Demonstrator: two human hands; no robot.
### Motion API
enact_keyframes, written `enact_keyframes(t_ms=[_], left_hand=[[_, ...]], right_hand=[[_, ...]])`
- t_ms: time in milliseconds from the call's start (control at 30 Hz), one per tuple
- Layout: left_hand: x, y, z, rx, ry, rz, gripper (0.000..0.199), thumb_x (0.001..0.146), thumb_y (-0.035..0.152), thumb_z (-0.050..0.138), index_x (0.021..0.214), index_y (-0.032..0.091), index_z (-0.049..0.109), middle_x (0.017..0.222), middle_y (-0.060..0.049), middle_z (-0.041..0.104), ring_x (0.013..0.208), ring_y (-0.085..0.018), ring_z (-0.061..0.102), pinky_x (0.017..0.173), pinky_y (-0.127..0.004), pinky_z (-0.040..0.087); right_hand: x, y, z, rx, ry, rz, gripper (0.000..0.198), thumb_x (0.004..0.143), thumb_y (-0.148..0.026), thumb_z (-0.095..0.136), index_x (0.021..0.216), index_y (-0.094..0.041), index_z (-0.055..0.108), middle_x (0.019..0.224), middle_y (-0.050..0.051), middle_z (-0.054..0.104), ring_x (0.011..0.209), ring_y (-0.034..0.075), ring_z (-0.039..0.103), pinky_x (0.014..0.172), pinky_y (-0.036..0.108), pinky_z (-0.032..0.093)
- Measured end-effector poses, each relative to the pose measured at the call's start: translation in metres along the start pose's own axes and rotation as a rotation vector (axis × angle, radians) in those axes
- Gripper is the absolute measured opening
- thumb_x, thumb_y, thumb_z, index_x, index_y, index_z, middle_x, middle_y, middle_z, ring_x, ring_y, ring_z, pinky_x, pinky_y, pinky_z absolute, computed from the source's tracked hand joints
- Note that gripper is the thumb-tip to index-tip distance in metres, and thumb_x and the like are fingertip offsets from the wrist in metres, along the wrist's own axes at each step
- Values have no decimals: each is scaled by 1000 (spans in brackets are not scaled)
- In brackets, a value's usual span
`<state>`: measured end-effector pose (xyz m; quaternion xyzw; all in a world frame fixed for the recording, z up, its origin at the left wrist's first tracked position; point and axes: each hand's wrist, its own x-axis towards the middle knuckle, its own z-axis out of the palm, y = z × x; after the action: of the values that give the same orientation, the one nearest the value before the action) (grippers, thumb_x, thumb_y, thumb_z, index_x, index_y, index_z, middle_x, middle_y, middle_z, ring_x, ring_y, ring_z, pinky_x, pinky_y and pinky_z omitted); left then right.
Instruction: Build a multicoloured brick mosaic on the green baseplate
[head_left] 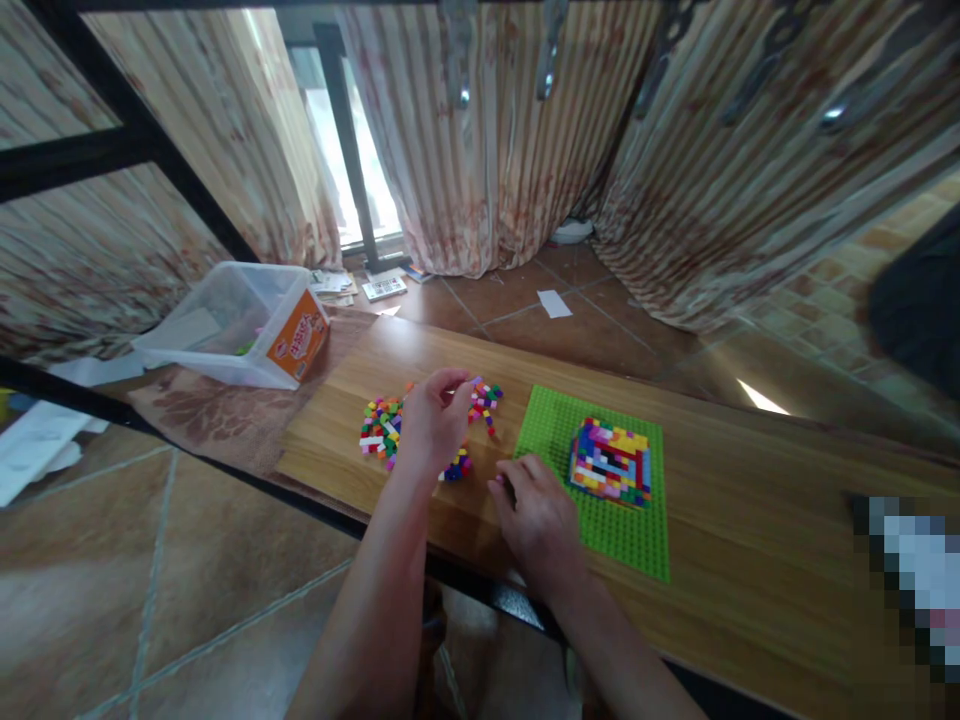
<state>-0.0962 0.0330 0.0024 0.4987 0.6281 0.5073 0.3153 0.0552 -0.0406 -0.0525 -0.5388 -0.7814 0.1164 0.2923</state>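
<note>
While my left grip (444, 415) arches over the loose bricks (382, 430), fingers loosely curled, my right grip (538, 512) is the nearer one to the brick-built block (609, 464), which sits just off to its right on the green baseplate (628, 542); thumb and fingertips bunch close here, but whether either grip pinches anything, I can't tell.
</note>
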Motion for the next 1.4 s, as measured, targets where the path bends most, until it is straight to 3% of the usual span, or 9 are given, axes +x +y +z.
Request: enact_keyframes(t_ms=[333, 600, 767, 900, 1033, 1167, 1333, 1400], left_hand=[[4, -1, -1, -84, 49, -27, 21, 80, 25, 61, 94, 14, 72, 83, -3, 74, 70, -14, 65, 65, -24, 49], [5, -6, -5, -98, 52, -6, 22, 80, 27, 61, 95, 15, 73, 83, -3, 74, 72, -14, 66, 69, -25, 51], [6, -2, -5, -91, 45, 3, 26, 77, 31, 65, 96, 15, 74, 83, -3, 75, 73, -15, 66, 71, -25, 51], [5, 4, -3, -55, 53, -75, 32, 72, 35, 68, 96, 15, 74, 79, -2, 74, 72, -16, 66, 69, -25, 51], [5, 12, -1, -1, 44, -91, 35, 70, 36, 71, 98, 17, 75, 83, -1, 75, 77, -17, 66, 74, -27, 51], [3, 16, 1, -12, 5, -133, 34, 71, 33, 71, 101, 18, 74, 86, -1, 76, 79, -17, 66, 77, -28, 52], [-1, 14, 15, 61, -56, -76, 35, 70, 40, 69, 97, 19, 74, 89, -2, 77, 84, -21, 70, 80, -31, 55], [-5, 14, 24, 118, -83, -37, 35, 72, 42, 66, 97, 20, 74, 90, -3, 77, 85, -22, 70, 80, -32, 56]], right_hand=[[1, -22, 14, 133, -14, -146, 24, 92, -22, 57, 113, -20, 68, 108, 12, 62, 96, 25, 57, 81, 40, 49], [17, -32, 35, 108, 8, -111, 15, 93, -24, 57, 95, -21, 71, 100, 10, 63, 90, 24, 54, 81, 40, 47], [19, -32, 35, 141, 23, -84, 11, 91, -18, 58, 90, -18, 69, 98, 10, 64, 91, 24, 56, 82, 39, 48], [21, -33, 30, 159, -3, -88, 8, 90, -19, 60, 95, -17, 66, 100, 9, 65, 93, 24, 58, 84, 37, 50], [30, -37, 5, 240, 8, -62, 11, 92, -17, 56, 101, -20, 62, 101, 6, 66, 98, 20, 60, 87, 32, 50], [39, -39, -41, 383, 78, 43, 9, 96, -23, 56, 98, -21, 64, 91, 2, 70, 88, 16, 65, 82, 27, 51], [43, -16, -93, 590, 344, 133, 15, 95, -24, 57, 96, -23, 72, 89, 2, 71, 83, 14, 65, 76, 27, 51], [42, 2, -108, 614, 391, 216, 18, 93, -23, 56, 98, -22, 74, 89, 2, 71, 80, 14, 65, 73, 27, 51]])
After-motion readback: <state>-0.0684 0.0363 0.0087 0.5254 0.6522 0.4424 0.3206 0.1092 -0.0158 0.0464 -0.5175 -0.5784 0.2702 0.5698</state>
